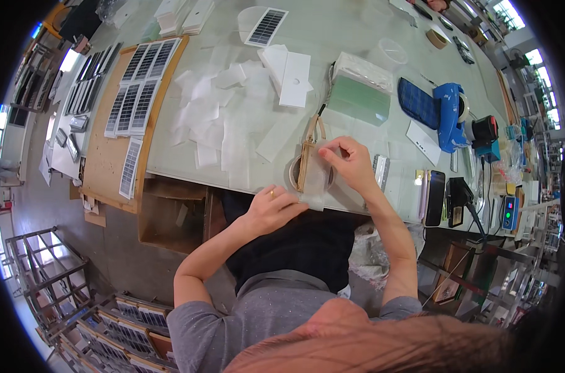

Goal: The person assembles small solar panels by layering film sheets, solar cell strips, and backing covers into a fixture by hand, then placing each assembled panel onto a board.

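Observation:
A translucent sheet [317, 181] lies at the table's front edge, between my two hands. The fingertips of my left hand [272, 210] are pinched together at its near corner. My right hand [352, 165] is curled at the sheet's far end, thumb and forefinger drawn together on it. Along the sheet's left side lies a narrow wooden piece [304, 166], with a tan loop and a dark tip at its far end. A round tape-like ring shows partly from under the sheet and the wood. Just beyond stands a green block [359, 99] with a clear-wrapped white stack on top.
Loose translucent sheets [202, 118] spread over the table to the left. White cards [295, 79] lie beyond them. A wooden board [102, 149] carries several small solar panels [127, 109]. On the right stand a blue tape dispenser [450, 118], a phone [435, 199] and a control box [510, 212].

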`<action>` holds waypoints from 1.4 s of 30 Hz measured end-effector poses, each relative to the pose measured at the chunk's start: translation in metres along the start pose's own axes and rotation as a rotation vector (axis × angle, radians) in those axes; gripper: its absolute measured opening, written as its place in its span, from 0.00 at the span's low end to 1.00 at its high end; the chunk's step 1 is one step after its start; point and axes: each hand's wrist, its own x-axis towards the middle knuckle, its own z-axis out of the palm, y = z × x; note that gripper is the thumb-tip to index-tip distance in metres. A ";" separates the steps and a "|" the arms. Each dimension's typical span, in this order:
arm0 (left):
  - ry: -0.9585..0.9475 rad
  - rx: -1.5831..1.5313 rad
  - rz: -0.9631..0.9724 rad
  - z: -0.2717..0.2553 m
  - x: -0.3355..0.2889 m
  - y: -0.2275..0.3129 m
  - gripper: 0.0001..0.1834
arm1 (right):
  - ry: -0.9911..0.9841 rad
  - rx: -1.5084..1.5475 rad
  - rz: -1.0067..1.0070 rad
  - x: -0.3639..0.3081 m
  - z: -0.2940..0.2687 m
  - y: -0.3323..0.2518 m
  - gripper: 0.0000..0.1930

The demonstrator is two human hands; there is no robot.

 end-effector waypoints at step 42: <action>-0.009 0.128 -0.121 -0.002 0.002 0.017 0.19 | 0.301 -0.958 -0.138 -0.072 -0.105 0.057 0.33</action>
